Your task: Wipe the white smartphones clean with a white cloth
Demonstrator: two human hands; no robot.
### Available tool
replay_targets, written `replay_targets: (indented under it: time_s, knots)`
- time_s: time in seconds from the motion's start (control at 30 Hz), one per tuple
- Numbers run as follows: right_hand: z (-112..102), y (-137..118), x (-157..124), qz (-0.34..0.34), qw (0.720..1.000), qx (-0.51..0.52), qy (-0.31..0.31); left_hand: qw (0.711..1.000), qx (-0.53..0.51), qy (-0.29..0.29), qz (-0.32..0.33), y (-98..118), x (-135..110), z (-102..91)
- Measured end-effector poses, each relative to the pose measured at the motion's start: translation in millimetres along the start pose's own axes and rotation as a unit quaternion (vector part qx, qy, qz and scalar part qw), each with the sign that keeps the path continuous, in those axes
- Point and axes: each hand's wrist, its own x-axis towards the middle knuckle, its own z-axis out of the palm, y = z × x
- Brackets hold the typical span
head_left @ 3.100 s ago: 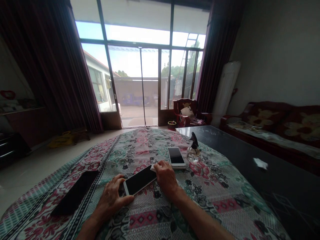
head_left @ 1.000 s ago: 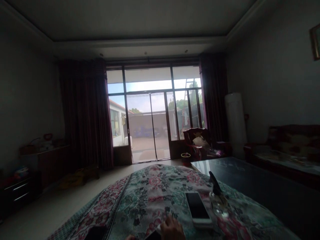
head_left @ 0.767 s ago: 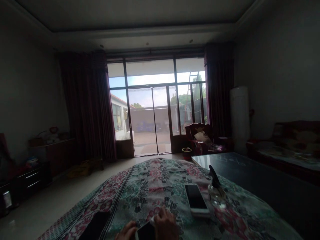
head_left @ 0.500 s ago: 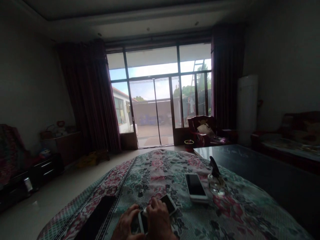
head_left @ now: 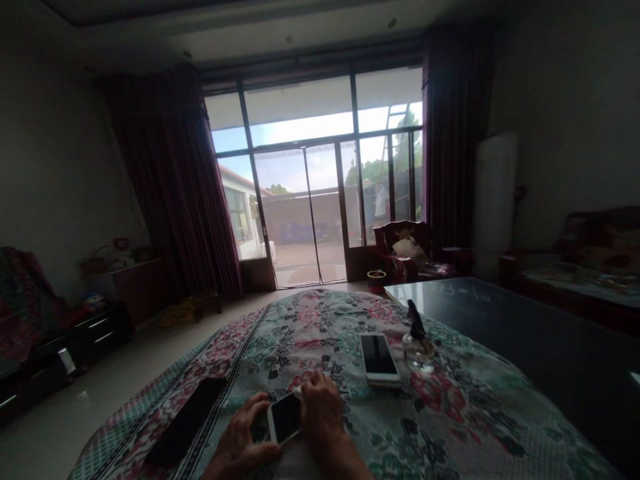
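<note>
A white-framed smartphone (head_left: 286, 419) with a dark screen lies low in the head view on a flowered cloth (head_left: 305, 343). My left hand (head_left: 245, 437) curves around its left end, thumb near the lower corner and fingers near the upper one. Over the right end of the phone rests my right hand (head_left: 323, 407), fingers bent and pressed together. A small whitish bit shows at its fingertips, but I cannot make out what it is. Another white smartphone (head_left: 380, 359) lies to the right, beside a clear glass spray bottle (head_left: 419, 350) with a black trigger head.
A long black flat object (head_left: 187, 421) lies left of my hands on the cloth. To the right stands a dark glossy table (head_left: 480, 320). Beyond are a wooden armchair (head_left: 407, 250), a flowerpot (head_left: 376, 280) and glass doors (head_left: 305, 220) between dark curtains.
My right hand now covers the phone's right end, which stuck out beyond it before. More of the screen shows between my hands. The head view has tilted slightly down.
</note>
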Motion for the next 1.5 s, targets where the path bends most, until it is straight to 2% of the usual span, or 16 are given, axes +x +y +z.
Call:
replay_targets:
  time_s: [0.2, 0.33, 0.47, 0.63, 0.7, 0.83, 1.0, 1.2, 1.37, 1.5]
  knots:
    - [-7, 18, 5, 0.037, 0.999, 0.0, 0.037, 0.999, 0.017, 0.014, 0.031, -13, -3, 3.2]
    - [-7, 14, 4, 0.035, 0.999, -0.018, 0.022, 0.999, 0.026, 0.003, 0.019, -15, -2, 4.9]
    - [-1, -1, -2, -0.011, 1.0, -0.01, -0.017, 1.0, 0.014, 0.003, 0.018, -10, -1, 5.9]
    - [21, -17, -13, -0.101, 0.992, 0.031, -0.065, 1.0, 0.019, 0.009, -0.004, -6, 2, 10.1]
    - [26, -20, -14, -0.117, 0.99, 0.031, -0.073, 1.0, 0.022, 0.013, -0.005, -6, 2, 11.6]
    - [17, -15, -11, -0.089, 0.995, 0.015, -0.051, 0.999, 0.038, -0.003, 0.006, -4, 1, 8.8]
    - [-4, 6, 1, -0.022, 0.999, -0.033, -0.012, 0.998, 0.059, -0.027, 0.008, 5, -2, -0.5]
    - [-12, 26, 9, 0.03, 0.997, -0.077, 0.002, 0.997, 0.067, -0.032, -0.006, 6, -4, 2.6]
    - [-8, 10, -1, -0.002, 0.998, -0.07, -0.005, 0.998, 0.059, -0.037, 0.004, 8, -4, 0.2]
    - [2, -12, -15, -0.064, 0.996, -0.038, -0.04, 0.999, 0.036, -0.025, 0.019, 9, -3, -3.2]
